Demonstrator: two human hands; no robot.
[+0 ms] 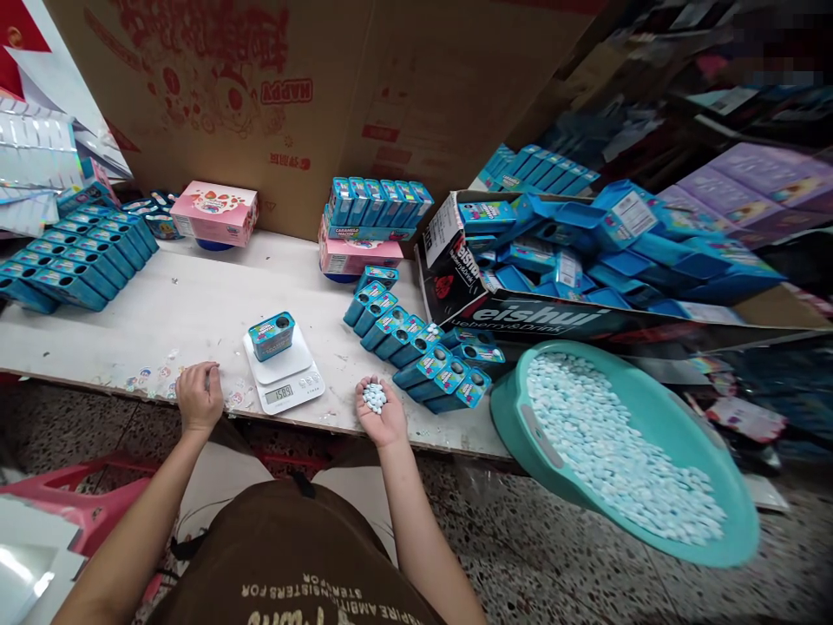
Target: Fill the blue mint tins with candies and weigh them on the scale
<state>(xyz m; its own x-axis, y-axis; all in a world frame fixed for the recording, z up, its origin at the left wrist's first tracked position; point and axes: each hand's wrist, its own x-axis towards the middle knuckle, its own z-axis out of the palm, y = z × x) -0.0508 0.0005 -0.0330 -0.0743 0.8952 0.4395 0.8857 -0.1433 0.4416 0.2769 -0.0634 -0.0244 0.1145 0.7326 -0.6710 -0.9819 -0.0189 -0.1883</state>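
Observation:
My right hand [389, 427] is palm up just past the table's front edge, its fingers curled round a small heap of pale blue candies [374, 397]. My left hand [199, 398] rests closed at the front edge of the table; the inside of its fingers is hidden. Between the hands stands a white digital scale [303, 389], its display reading about 158.9. A blue tin [273, 337] with a round dark hole in its top stands upright on the scale's plate. Several similar blue tins [416, 343] stand in slanting rows beyond my right hand, candies showing at some openings.
A teal basin [742, 521] full of pale blue candies is at the right. Behind it, a black carton [521, 314] holds many blue tins. More tins [84, 260] stand in rows at the left. Pink boxes [218, 213] and a large cardboard sheet [338, 113] line the back.

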